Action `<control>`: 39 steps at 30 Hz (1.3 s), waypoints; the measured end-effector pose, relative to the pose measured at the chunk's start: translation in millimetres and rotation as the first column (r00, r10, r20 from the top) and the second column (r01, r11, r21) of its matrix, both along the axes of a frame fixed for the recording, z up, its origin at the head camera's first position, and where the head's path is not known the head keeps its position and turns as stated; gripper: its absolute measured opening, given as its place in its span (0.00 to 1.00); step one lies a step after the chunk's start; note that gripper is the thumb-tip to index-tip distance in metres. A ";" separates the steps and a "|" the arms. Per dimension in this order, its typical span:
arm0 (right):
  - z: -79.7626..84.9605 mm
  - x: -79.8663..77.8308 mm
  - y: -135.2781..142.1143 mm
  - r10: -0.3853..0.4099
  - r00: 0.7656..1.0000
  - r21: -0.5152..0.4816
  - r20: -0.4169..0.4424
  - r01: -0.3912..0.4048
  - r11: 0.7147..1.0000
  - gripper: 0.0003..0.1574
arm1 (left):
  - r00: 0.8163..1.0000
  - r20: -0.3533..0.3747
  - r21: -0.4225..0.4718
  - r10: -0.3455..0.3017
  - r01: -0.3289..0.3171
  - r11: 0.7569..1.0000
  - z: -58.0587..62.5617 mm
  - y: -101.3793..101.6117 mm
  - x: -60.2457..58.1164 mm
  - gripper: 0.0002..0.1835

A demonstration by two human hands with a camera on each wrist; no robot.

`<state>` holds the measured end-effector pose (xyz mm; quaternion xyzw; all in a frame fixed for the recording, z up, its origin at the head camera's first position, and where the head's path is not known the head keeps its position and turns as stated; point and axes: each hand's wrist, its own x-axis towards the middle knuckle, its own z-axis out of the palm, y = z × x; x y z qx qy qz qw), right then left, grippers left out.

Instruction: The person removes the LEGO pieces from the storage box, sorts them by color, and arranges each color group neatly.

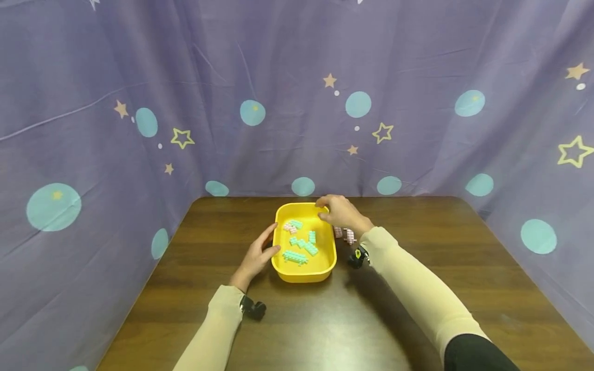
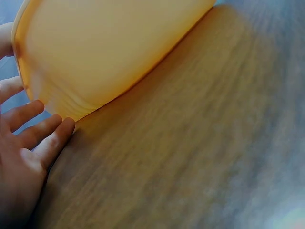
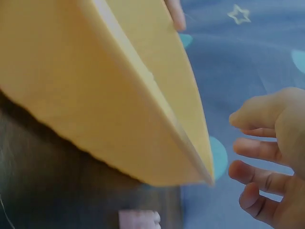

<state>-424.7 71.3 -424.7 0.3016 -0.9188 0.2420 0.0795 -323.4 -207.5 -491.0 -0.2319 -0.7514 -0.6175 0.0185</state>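
A yellow plastic bin stands on the table with several mint-green building bricks and a few pink ones inside. My left hand rests against the bin's left side. In the left wrist view, that hand has its fingers spread along the bin's wall. Above the bin's far right corner hovers my right hand, fingers loosely bent. Nothing shows between the fingers of the right hand in the right wrist view, where they are apart from the bin.
Pink-and-white brick pieces lie on the table just right of the bin, partly behind the right forearm. The brown wooden table ends at a purple curtain on the back and sides.
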 end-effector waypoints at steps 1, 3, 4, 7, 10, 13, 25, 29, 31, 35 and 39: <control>-1.4 0.1 -5.1 0.012 1.000 0.017 0.001 -0.012 1.000 0.20 | 1.000 0.000 0.003 -0.001 0.001 1.000 -0.3 -0.1 -0.5 0.35; -5.2 0.2 -14.2 0.033 0.999 0.050 0.000 -0.033 0.998 0.20 | 1.000 0.000 0.009 -0.006 0.006 1.000 -0.2 -0.4 -1.0 0.35; -6.9 0.5 -18.5 0.042 0.999 0.069 0.002 -0.042 0.997 0.20 | 1.000 -0.001 0.008 -0.005 0.005 1.000 -0.4 -0.8 -1.4 0.35; -11.2 0.5 -28.9 0.078 0.997 0.108 0.012 -0.079 0.991 0.21 | 1.000 -0.009 -0.006 0.000 0.000 1.000 -0.2 -1.9 -1.7 0.36; -14.3 -1.0 -36.8 0.110 0.994 0.140 0.021 -0.112 0.984 0.20 | 1.000 -0.002 -0.017 0.009 -0.009 1.000 0.2 -3.0 -1.8 0.36; -17.2 -2.8 -42.7 0.146 0.989 0.176 0.017 -0.147 0.973 0.20 | 1.000 0.007 -0.020 0.008 -0.007 1.000 0.3 -3.8 -2.2 0.36; -29.0 -5.1 -60.2 0.239 0.970 0.200 0.040 -0.242 0.949 0.19 | 1.000 0.022 -0.027 -0.008 0.009 1.000 0.9 -5.7 -3.6 0.36; -31.5 -6.2 -62.9 0.243 0.969 0.208 0.048 -0.248 0.946 0.17 | 1.000 0.026 -0.027 -0.014 0.015 1.000 2.5 -4.3 -3.5 0.36; -32.3 -6.7 -63.1 0.241 0.969 0.219 0.048 -0.246 0.944 0.17 | 1.000 0.026 -0.023 -0.015 0.016 1.000 3.1 -3.7 -3.8 0.36; -34.2 -8.0 -64.9 0.267 0.963 0.246 0.031 -0.267 0.932 0.18 | 1.000 0.023 -0.020 -0.012 0.012 1.000 3.0 -3.9 -4.2 0.36; -37.4 -8.3 -66.9 0.294 0.955 0.272 0.032 -0.291 0.917 0.17 | 0.999 0.033 -0.012 -0.018 0.018 1.000 1.2 -5.0 -3.1 0.36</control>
